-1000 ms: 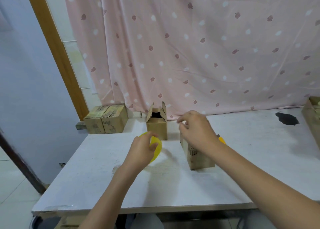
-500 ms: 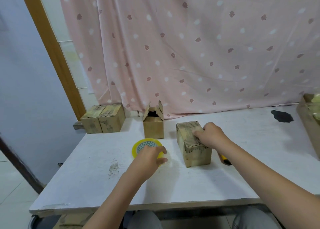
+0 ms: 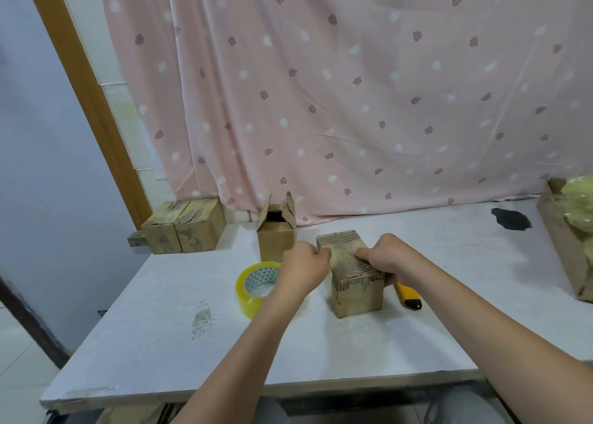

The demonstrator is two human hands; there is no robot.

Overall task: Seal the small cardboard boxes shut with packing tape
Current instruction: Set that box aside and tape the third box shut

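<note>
1. At the far left edge of the white table, two closed cardboard boxes stand side by side, touching each other, beside a wooden door frame.
2. Right of them, near the back of the table, an open box stands upright with its top flaps raised.
3. In front of the open box, a roll of yellow-tinted packing tape lies on the table, partly hidden behind the left wrist.
4. The left hand has its fingers curled, and its fingertips meet the upper left edge of the closed box; whether it pinches anything there, such as a tape end, cannot be told.
5. The closed box stands at the middle of the table, flaps folded down, between the two hands; a glossy strip across its top may be tape, but that is not clear.
6. The right hand lies over the box's right top edge, fingers bent down onto the lid and gripping the box.
7. Just right of this box, partly under the right forearm, a yellow utility knife lies on the table.
8. Further right and back, a dark stain marks the tabletop.
9. At the right edge, a larger cardboard carton holds pale yellowish material; what it is cannot be told.
10. A pink patterned curtain hangs behind the table.
</note>
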